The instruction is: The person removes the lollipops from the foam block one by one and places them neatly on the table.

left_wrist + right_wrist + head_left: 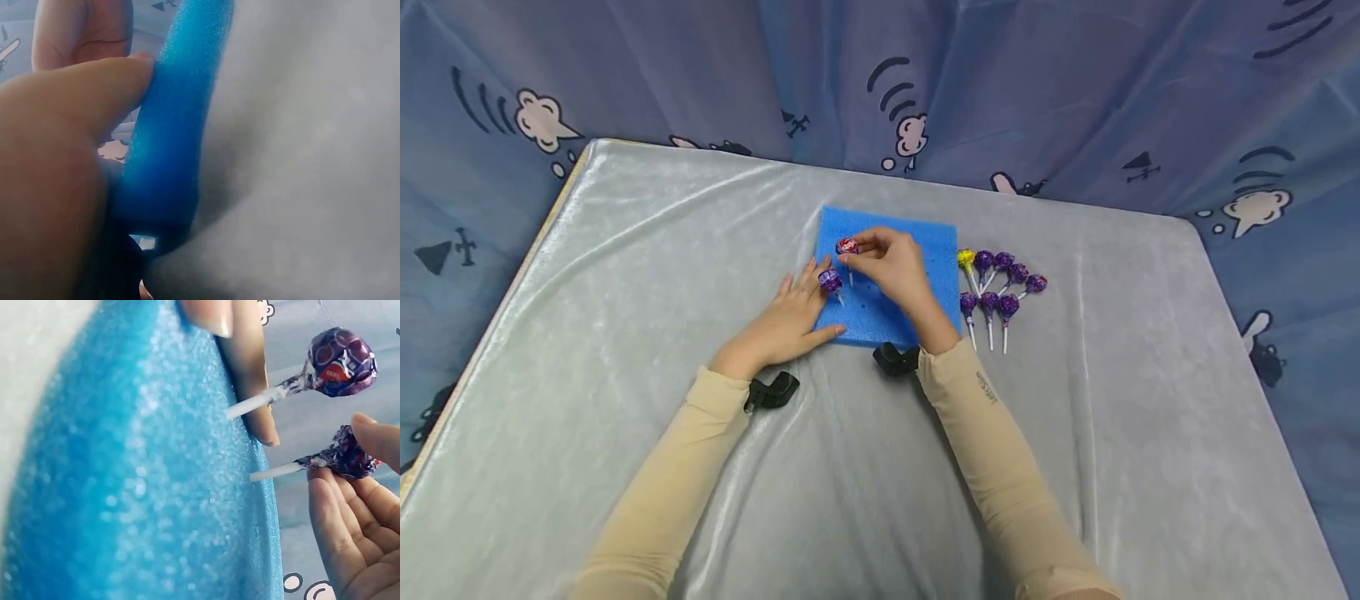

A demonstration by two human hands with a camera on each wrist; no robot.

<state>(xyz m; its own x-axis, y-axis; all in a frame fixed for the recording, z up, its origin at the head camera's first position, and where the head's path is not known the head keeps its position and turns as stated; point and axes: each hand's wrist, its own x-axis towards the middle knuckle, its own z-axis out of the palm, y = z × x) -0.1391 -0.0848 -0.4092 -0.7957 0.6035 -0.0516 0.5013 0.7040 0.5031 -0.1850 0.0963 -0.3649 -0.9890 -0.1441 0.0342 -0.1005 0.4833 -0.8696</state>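
Observation:
A blue foam block point(880, 321) lies flat on the cloth. My left hand point(782, 325) rests along its left side, fingers extended over the edge; in the left wrist view the thumb point(119, 87) touches the block's side. One purple-wrapped lollipop point(830, 280) stands tilted with its stick in the foam, beside the left fingers. Between thumb and fingertips my right hand point(891, 262) pinches the wrapped head of a red-and-purple lollipop point(847, 246). In the right wrist view its white stick points down and meets the foam; how deep it sits cannot be told.
Just right of the block lie several lollipops, one yellow point(966, 258) and the others purple point(1009, 307), sticks toward the near side or the left. Grey cloth point(1150, 400) covers the table. A blue patterned curtain point(1037, 83) hangs behind it.

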